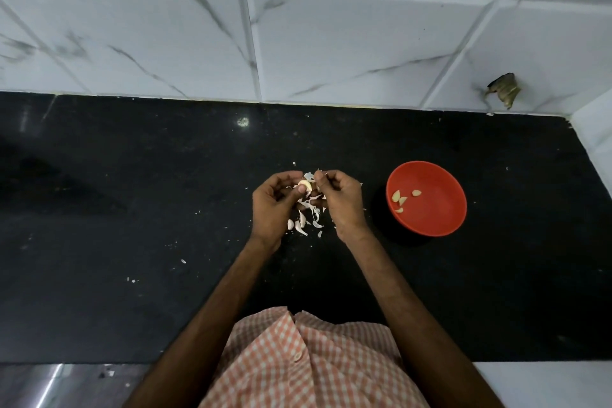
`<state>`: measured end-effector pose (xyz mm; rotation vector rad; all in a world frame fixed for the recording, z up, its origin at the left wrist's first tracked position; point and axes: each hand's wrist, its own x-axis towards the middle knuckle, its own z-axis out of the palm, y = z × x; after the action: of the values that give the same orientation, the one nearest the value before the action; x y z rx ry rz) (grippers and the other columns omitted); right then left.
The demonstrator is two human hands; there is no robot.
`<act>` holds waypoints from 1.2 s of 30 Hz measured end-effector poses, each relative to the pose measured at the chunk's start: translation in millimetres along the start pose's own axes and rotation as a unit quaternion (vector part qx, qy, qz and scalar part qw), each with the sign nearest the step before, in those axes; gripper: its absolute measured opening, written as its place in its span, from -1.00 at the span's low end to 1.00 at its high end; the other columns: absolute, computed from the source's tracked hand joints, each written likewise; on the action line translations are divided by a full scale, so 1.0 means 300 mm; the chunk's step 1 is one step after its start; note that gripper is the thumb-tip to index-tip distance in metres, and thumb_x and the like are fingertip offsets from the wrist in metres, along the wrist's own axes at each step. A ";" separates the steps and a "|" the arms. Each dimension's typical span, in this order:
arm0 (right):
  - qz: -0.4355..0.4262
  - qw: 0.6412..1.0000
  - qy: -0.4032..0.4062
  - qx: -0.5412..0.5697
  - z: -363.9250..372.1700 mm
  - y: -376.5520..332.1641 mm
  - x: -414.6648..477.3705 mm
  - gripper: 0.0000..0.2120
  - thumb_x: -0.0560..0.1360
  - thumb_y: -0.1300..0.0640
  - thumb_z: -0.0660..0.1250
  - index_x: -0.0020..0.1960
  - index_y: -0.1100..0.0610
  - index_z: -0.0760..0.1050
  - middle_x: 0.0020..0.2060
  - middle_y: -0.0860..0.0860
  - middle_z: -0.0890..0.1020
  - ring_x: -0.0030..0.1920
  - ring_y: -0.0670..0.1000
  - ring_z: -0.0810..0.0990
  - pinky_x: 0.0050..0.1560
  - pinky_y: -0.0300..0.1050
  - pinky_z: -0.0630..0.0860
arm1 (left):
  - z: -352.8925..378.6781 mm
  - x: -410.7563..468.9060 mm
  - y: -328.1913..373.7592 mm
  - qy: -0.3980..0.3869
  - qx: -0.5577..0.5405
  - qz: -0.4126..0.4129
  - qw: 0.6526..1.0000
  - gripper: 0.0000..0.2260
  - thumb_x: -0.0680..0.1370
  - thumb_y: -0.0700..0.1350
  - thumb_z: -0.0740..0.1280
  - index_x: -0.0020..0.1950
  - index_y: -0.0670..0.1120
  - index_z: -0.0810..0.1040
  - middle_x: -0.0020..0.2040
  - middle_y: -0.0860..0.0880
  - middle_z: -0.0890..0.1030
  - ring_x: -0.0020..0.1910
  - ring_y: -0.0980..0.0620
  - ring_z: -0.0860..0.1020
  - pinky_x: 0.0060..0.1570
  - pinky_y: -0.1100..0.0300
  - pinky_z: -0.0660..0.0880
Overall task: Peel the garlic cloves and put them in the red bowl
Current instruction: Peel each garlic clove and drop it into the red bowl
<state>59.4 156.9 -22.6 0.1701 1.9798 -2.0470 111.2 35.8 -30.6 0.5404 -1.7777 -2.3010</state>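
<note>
- From the head view, both hands meet over the middle of the black counter [132, 195], well in from its back edge.
- The left hand [273, 205] is curled round a garlic clove [305, 185]; its thumb presses on the clove's near side and its fingers wrap behind.
- The right hand [344, 200] has its fingertips pinched together on a bit of pale skin at the clove's right end, with the other fingers curled in.
- The clove sits between the two sets of fingertips, held above the counter.
- A heap of loose skins [306, 222] lies on the counter right under the hands.
- The red bowl [437, 212] stands to the right, near the right hand but apart from it, towards the counter's right edge.
- Four peeled cloves [402, 199] lie in the bowl's left part.
</note>
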 end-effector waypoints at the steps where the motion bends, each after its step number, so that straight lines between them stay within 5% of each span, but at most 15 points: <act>1: 0.001 1.000 -0.002 0.004 0.002 -0.001 -0.004 -0.86 0.62 0.17 0.36 -0.02 0.26 0.58 -0.24 0.06 0.66 -0.28 -0.11 0.65 -0.27 -0.19 0.63 | 0.000 0.002 0.000 0.001 -0.012 -0.002 1.000 -0.80 0.54 -0.36 0.41 0.15 -0.20 0.61 0.01 -0.08 0.71 -0.10 0.07 0.67 -0.25 0.26 0.59; 8: -0.042 0.998 0.006 -0.045 0.011 0.023 -0.006 -0.91 0.59 0.18 0.40 -0.04 0.21 0.58 -0.16 0.12 0.70 -0.16 0.10 0.71 -0.17 0.02 0.70 | 0.005 0.005 -0.008 0.005 -0.066 -0.043 0.997 -0.76 0.57 -0.37 0.36 0.23 -0.24 0.57 0.06 -0.15 0.69 -0.01 0.00 0.68 -0.15 0.14 0.66; 14: -0.098 0.988 0.010 -0.118 0.002 0.028 -0.018 -0.88 0.58 0.23 0.40 0.03 0.30 0.59 -0.17 0.01 0.68 -0.22 -0.17 0.68 -0.20 -0.32 0.59 | 0.006 -0.004 -0.015 -0.011 -0.076 -0.084 0.993 -0.80 0.60 -0.33 0.34 0.21 -0.26 0.59 0.04 -0.15 0.71 -0.07 0.00 0.70 -0.20 0.20 0.62; 19: -0.103 0.988 0.029 -0.115 0.001 0.049 -0.013 -0.94 0.57 0.26 0.41 -0.01 0.27 0.59 -0.15 0.03 0.68 -0.17 -0.16 0.68 -0.17 -0.30 0.59 | 0.013 -0.002 -0.012 0.000 -0.094 -0.065 0.993 -0.69 0.55 -0.42 0.36 0.27 -0.23 0.56 0.02 -0.14 0.70 -0.02 -0.01 0.69 -0.07 0.14 0.66; 25: -0.082 0.991 0.073 -0.076 -0.026 0.088 0.014 -0.96 0.57 0.33 0.38 0.02 0.27 0.58 -0.10 0.13 0.68 -0.09 0.03 0.70 -0.13 -0.13 0.68 | -0.005 0.005 -0.021 0.040 0.040 0.024 0.998 -0.65 0.46 -0.36 0.51 0.22 -0.19 0.59 -0.04 -0.07 0.72 -0.04 0.06 0.68 -0.02 0.22 0.60; 30: -0.138 0.964 0.005 -0.226 -0.044 0.128 0.021 -0.85 0.56 0.28 0.39 0.10 0.15 0.66 0.08 -0.03 0.70 0.14 -0.11 0.63 0.21 -0.14 0.55 | -0.004 -0.001 -0.016 0.044 0.094 0.060 0.993 -0.82 0.43 -0.30 0.55 -0.01 -0.21 0.65 -0.13 -0.01 0.72 -0.17 0.16 0.66 -0.11 0.28 0.57; 33: -0.134 0.975 -0.027 -0.176 -0.026 0.105 0.006 -0.85 0.61 0.22 0.35 0.13 0.14 0.66 0.08 -0.05 0.70 0.16 -0.12 0.62 0.20 -0.22 0.52 | -0.012 0.003 -0.024 0.055 0.090 0.057 0.993 -0.86 0.44 -0.27 0.55 -0.05 -0.17 0.67 -0.13 -0.04 0.73 -0.14 0.07 0.68 -0.10 0.23 0.59; 36: -0.099 0.989 -0.051 -0.100 -0.006 0.093 -0.001 -0.89 0.61 0.17 0.35 0.04 0.10 0.66 -0.06 0.04 0.72 0.04 0.08 0.68 0.12 0.01 0.61 | -0.016 0.008 -0.028 0.064 0.059 0.036 0.996 -0.88 0.45 -0.30 0.54 -0.05 -0.23 0.68 -0.10 -0.11 0.73 -0.06 -0.05 0.71 -0.02 0.12 0.62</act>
<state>67.3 158.2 -49.2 -0.1767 2.1962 -1.9107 111.5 33.0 -40.1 0.6178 -1.8476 -2.0751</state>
